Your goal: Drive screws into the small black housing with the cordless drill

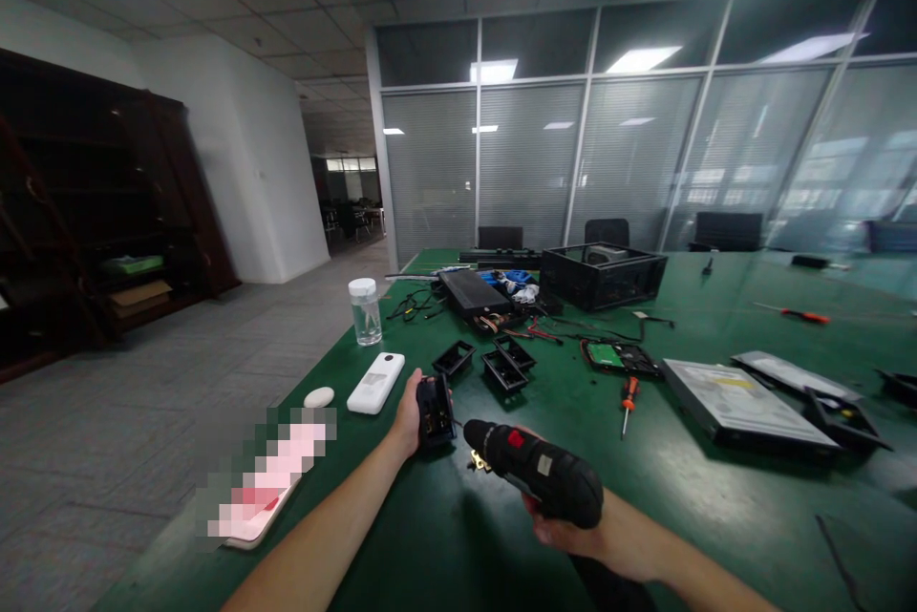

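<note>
Head — boxy frame point(434, 410), rounded drill point(548, 471).

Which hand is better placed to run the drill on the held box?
The right hand, probably: it grips the drill, whose tip points toward the box the left hand holds.

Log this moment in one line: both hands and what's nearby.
left hand: holding black frame | right hand: gripping black drill, pointed toward frame | on table: brass-coloured pieces, orange-handled screwdriver, lidded jar
</note>
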### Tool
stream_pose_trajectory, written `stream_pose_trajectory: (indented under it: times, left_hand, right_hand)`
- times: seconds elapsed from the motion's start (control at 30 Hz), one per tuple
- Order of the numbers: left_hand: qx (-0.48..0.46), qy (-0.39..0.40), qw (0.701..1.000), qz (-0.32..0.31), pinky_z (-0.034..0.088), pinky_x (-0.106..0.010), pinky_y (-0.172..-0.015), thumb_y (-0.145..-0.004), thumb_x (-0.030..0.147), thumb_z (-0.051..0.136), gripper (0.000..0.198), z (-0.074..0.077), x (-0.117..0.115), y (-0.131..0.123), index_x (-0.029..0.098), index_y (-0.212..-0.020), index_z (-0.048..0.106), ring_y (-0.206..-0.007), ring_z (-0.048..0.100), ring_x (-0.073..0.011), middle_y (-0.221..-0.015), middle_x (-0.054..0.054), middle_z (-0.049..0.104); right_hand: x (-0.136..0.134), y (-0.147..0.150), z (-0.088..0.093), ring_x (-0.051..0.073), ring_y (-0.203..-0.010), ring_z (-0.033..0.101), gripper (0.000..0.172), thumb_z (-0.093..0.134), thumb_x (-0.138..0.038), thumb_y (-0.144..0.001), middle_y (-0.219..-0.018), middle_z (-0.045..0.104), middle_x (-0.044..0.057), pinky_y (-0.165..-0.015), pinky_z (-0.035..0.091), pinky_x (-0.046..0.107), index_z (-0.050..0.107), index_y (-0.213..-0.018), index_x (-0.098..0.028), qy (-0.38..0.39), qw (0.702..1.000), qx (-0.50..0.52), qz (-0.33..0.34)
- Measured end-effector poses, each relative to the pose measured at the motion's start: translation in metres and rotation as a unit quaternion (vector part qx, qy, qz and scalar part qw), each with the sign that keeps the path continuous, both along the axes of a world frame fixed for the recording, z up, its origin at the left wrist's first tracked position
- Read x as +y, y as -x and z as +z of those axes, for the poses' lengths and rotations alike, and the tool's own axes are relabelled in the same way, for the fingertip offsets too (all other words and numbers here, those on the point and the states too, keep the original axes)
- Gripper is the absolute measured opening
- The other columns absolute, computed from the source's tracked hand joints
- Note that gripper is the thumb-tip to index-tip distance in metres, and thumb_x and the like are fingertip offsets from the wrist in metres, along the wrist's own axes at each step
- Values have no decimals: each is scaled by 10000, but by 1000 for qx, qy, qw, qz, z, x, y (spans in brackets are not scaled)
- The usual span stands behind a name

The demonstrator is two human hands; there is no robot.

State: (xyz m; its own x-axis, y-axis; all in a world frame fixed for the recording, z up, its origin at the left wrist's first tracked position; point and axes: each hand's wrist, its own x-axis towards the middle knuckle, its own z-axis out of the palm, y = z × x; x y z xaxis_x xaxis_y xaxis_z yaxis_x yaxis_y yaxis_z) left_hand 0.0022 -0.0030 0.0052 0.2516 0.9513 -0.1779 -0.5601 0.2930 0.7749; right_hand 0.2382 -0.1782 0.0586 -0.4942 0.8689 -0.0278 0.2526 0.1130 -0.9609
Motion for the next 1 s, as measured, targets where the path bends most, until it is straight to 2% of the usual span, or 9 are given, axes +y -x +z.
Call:
stream_pose_trajectory:
  times: [0.07,0.1,0.2,0.27,0.5,0.63,0.8,1.0]
  left_hand:
    - [1,-1,1000,3,504,-311,-538,-793,526,495,394,-1,0,0,140,-834,563,-637,651,-220,-738,-96,664]
    - [2,-3,1000,2,505,-311,-537,-790,527,499,396,-1,1,0,140,-839,563,-642,652,-222,-744,-96,664]
    - [2,-8,1000,0,507,-316,-534,-780,532,511,395,-3,2,1,145,-849,557,-645,653,-224,-751,-91,665]
    - [-2,-5,1000,1,507,-315,-532,-774,532,517,387,-4,3,2,153,-846,550,-641,653,-222,-744,-84,663]
    - [-11,-5,1000,-12,496,-291,-524,-794,523,489,386,-3,2,1,146,-837,560,-626,648,-206,-728,-89,659]
    - [-13,2,1000,-3,497,-298,-523,-782,523,507,371,-4,4,1,159,-841,547,-624,648,-209,-726,-78,657]
    - [-20,8,1000,-8,499,-296,-532,-772,528,516,376,-6,6,3,160,-841,550,-627,647,-204,-735,-79,658]
    - [-13,0,1000,-11,499,-292,-532,-782,525,508,388,-4,4,2,147,-848,564,-627,646,-201,-735,-84,660]
  right_hand:
    - [0,0,-1,170,-798,534,510,680,-267,-735,-884,544,12,-755,461,339,476,-1193,-174,6,1000,12,-16]
    - [0,0,-1,172,-798,535,501,685,-264,-728,-878,544,11,-755,461,343,487,-1180,-173,8,1000,13,-22]
    - [1,0,-1,179,-820,538,307,687,-299,-735,-870,539,9,-774,460,348,579,-989,-164,9,1000,0,-14]
    - [1,-2,-2,184,-830,543,276,682,-326,-744,-881,544,11,-774,465,351,583,-949,-171,10,1000,-8,-7]
    - [2,-3,-2,185,-824,558,278,678,-331,-746,-874,561,15,-783,478,360,585,-960,-179,4,1000,-23,-14]
    - [3,-3,-3,180,-819,561,350,678,-328,-745,-891,573,21,-769,485,344,566,-1040,-178,-5,999,-33,-14]
    - [3,-5,-6,193,-827,562,287,671,-342,-749,-885,590,30,-767,480,348,581,-958,-167,-12,998,-54,-21]
    - [1,-5,-2,196,-842,567,313,677,-372,-748,-891,588,22,-781,478,357,576,-976,-183,2,999,-44,-18]
